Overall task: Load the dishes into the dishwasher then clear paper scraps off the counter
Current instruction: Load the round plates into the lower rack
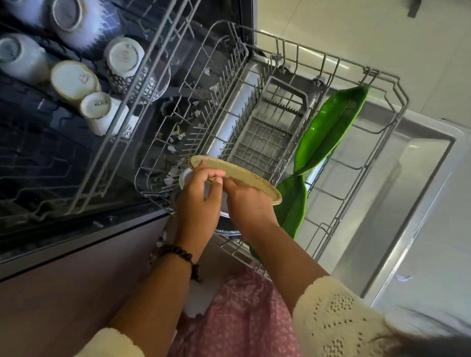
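The speckled tan plate [235, 178] was flat and thin-rimmed, held edge-on over the near corner of the pulled-out lower rack [377, 150]. The left hand [196, 200] and right hand [247, 207] each had a grip curled round its near rim, fingers pinching it. Beneath the hands sat something white, perhaps a cup, mostly hidden
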